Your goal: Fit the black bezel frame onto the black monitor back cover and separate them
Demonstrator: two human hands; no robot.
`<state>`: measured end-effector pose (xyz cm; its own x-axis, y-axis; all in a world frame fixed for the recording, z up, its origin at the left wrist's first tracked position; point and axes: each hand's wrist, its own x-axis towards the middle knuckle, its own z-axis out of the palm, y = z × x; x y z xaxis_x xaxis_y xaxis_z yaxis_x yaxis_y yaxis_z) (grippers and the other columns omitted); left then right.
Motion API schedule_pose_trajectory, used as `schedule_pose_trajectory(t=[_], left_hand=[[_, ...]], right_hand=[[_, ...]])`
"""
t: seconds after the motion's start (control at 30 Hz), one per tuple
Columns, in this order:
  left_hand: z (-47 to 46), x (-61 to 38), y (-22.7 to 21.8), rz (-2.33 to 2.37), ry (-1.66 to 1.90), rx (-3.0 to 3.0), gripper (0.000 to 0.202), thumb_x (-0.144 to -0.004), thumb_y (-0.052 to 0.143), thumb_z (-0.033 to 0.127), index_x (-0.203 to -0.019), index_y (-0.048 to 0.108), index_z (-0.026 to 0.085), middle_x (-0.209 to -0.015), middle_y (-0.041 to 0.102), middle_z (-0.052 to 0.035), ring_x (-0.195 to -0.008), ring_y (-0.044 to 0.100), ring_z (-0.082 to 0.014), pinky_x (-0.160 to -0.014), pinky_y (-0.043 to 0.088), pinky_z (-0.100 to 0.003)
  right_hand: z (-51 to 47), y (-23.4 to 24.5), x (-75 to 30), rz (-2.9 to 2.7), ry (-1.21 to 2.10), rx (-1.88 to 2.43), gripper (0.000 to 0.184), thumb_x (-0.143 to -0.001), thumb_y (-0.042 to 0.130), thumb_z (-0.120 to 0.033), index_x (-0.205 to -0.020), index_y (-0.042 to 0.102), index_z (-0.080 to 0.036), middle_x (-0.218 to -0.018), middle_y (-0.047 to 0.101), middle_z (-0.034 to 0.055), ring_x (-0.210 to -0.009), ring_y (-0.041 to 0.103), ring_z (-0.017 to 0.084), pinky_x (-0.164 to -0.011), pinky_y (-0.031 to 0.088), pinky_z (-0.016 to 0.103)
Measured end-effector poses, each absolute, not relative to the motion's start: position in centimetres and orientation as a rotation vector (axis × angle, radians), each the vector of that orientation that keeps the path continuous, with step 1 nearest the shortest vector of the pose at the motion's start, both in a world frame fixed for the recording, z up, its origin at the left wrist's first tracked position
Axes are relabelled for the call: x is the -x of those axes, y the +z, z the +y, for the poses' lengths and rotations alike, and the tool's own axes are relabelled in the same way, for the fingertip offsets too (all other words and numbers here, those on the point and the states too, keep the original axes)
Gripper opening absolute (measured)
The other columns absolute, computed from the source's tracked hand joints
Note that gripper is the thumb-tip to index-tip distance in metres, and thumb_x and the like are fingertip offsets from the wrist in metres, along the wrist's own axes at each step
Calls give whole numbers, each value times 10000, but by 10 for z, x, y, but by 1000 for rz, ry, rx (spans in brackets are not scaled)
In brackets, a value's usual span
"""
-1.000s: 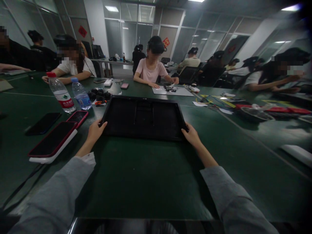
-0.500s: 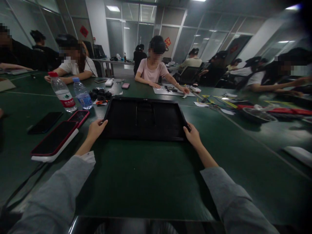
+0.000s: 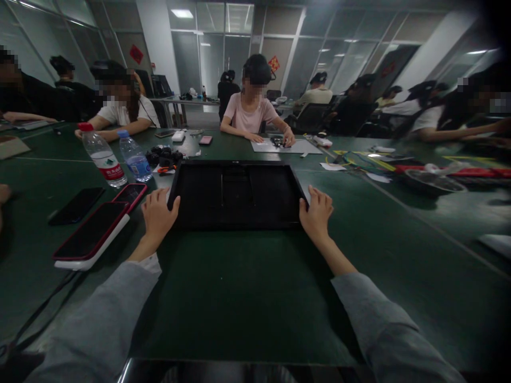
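Note:
A black, shallow rectangular tray (image 3: 275, 211) lies on the green table in front of me, with a raised rim and two thin ridges across its middle. At its left end is my left hand (image 3: 159, 215), fingers lifted and apart, the thumb close to the rim. My right hand (image 3: 317, 213) sits at the opposite end in the same way, its thumb against or just beside the rim and its other fingers spread. Neither hand is wrapped round the tray. Whether the thumbs still touch it is hard to tell.
Left of the tray stand a red-capped bottle (image 3: 104, 157) and a blue-capped bottle (image 3: 134, 157). Nearer lie a dark phone (image 3: 77, 206) and a red-edged phone (image 3: 93, 229) on a white block. Opposite, a person in pink (image 3: 251, 111) handles small parts on a white sheet. Cables (image 3: 359, 162) lie right.
Both my hands have loosened from the tray's ends, their fingers rising and spreading. The tray stays in nearly the same place. Across the table, the co-worker's hand has moved in over the white sheet.

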<state>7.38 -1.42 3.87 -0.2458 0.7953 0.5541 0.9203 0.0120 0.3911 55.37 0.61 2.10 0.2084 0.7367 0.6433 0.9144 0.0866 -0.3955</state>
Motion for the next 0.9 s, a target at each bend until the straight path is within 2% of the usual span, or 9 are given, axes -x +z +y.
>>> schedule_pose_trajectory(t=[0.1,0.23,0.43,0.57,0.67,0.77,0.83,0.9], left_hand=[[-21,-96,42,-1929,-1034,1966,627,-1025,501,540,-1525,584,170,-1521,590,-205,-1432,479,-410,-1208,315,-583],[-25,-117,38,-1868,-901,2153,633,-1026,515,542,-1552,559,193,-1539,576,-200,-1428,469,-407,-1209,290,-599],[-20,-120,32,-1901,-831,2196,680,-958,639,542,-1546,570,208,-1594,520,-203,-1472,408,-438,-1222,258,-628],[-22,-116,37,-1837,-873,2197,593,-969,641,504,-1496,618,234,-1579,544,-182,-1467,433,-422,-1240,248,-623],[-18,-96,39,-1932,-1017,2057,535,-999,592,473,-1467,636,220,-1533,585,-182,-1452,473,-410,-1229,309,-608],[-5,-68,33,-2199,-1239,1874,625,-960,642,468,-1496,596,149,-1515,590,-224,-1379,569,-399,-1172,430,-574],[6,-52,26,-2411,-1461,1860,699,-938,685,462,-1527,559,106,-1474,629,-243,-1226,690,-351,-1098,522,-508],[14,-45,20,-2541,-1664,1844,631,-938,691,424,-1482,607,115,-1411,689,-215,-1207,714,-318,-1069,556,-450]], right_hand=[[-5,25,-524,-1715,-286,1619,643,-1055,400,-493,-1646,429,-242,-1630,455,191,-1515,367,416,-1196,311,688],[-10,19,-498,-1910,-257,1562,707,-1061,400,-566,-1698,329,-266,-1680,393,179,-1541,338,408,-1221,278,663],[-7,7,-492,-1935,-263,1584,703,-1060,427,-542,-1702,322,-277,-1660,409,187,-1534,346,413,-1214,264,668],[-6,11,-497,-1936,-276,1550,722,-1043,473,-547,-1695,335,-270,-1660,407,189,-1531,351,410,-1199,297,662],[-1,15,-520,-1794,-270,1594,693,-1036,458,-546,-1669,387,-271,-1621,459,186,-1498,391,414,-1180,329,682],[12,9,-558,-1557,-200,1700,717,-996,480,-579,-1607,475,-203,-1505,556,230,-1416,476,443,-1143,372,721],[23,0,-583,-1449,2,1717,811,-932,552,-629,-1574,499,-136,-1379,631,260,-1270,599,429,-1097,453,691],[33,-9,-602,-1391,282,1658,889,-851,646,-673,-1547,520,-135,-1280,685,241,-1128,683,387,-1034,542,624]])
